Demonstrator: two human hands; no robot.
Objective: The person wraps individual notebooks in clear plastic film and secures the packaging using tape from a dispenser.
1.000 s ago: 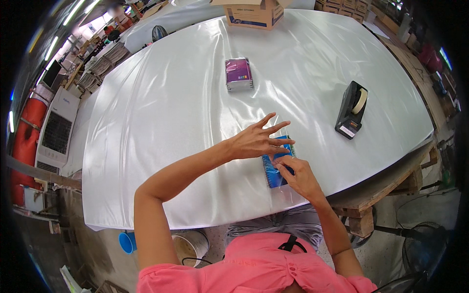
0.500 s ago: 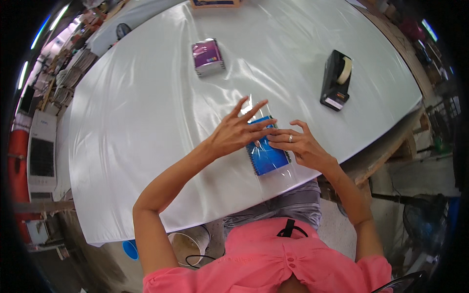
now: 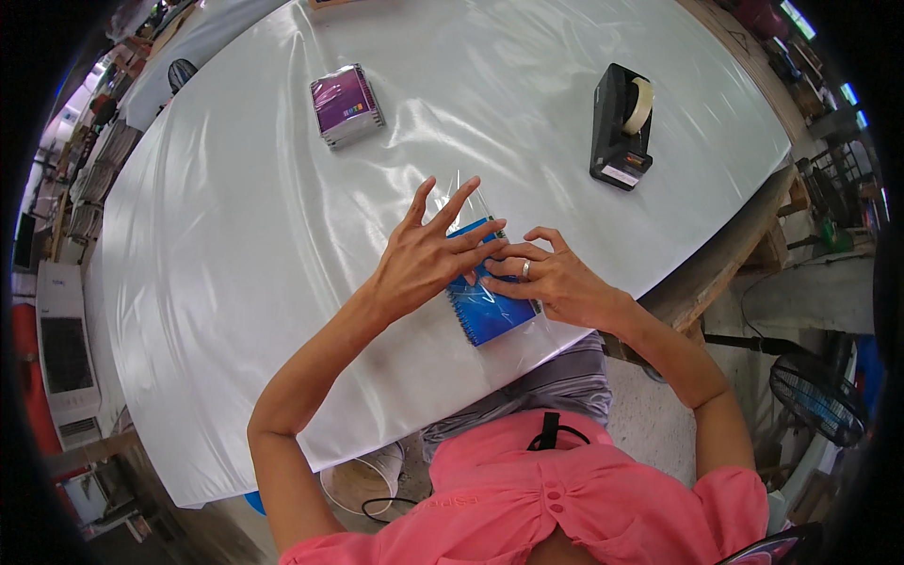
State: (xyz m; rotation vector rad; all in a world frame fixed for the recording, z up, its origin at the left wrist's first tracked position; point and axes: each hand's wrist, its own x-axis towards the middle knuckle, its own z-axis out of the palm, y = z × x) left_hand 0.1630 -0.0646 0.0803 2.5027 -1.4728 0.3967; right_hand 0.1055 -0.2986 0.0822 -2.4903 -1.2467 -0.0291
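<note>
A blue spiral-bound notebook [image 3: 490, 323] lies on the white-covered table close to my body, with its coil along the left side. Clear plastic film [image 3: 462, 192] sticks out beyond its far edge. My left hand [image 3: 426, 252] is spread over the far part of the cover, its fingers wide apart and some fingertips on the notebook. From the right, my right hand [image 3: 556, 282], with a ring on one finger, rests bent, parted fingers on the cover beside the left fingertips. Its thumb is hidden.
A stack of small purple spiral notebooks [image 3: 347, 104] sits at the far left of the white-covered table [image 3: 226, 282]. Farther right stands a black tape dispenser [image 3: 617, 132] with a tape roll. A fan [image 3: 817, 398] is off the right side, and a white bucket [image 3: 358, 485] is below the near edge.
The whole view has shifted a little, so the table things appear farther left. Both hands stay on the blue notebook in nearly the same pose.
</note>
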